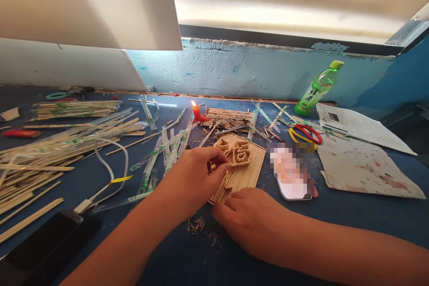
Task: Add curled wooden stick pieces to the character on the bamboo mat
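Observation:
A board of thin wooden sticks point(253, 174) laid side by side lies on the blue table in front of me. Low walls built from short stick pieces point(241, 154) form outlines on its surface. My left hand point(201, 172) is over the board's left part, thumb and forefinger pinched together beside these walls; whatever is between the fingertips is too small to make out. At the near edge of the board, my right hand point(246, 214) rests with its fingers curled against it. Its fingertips are partly hidden.
A lit red candle point(195, 109) burns behind the board. Bundles of sticks point(77, 109), plastic wrappers point(161, 152) and a white cable point(125, 161) lie left. To the right are a phone point(291, 174), red-and-yellow-handled pliers point(306, 134), stained paper point(368, 165) and a green bottle point(318, 91).

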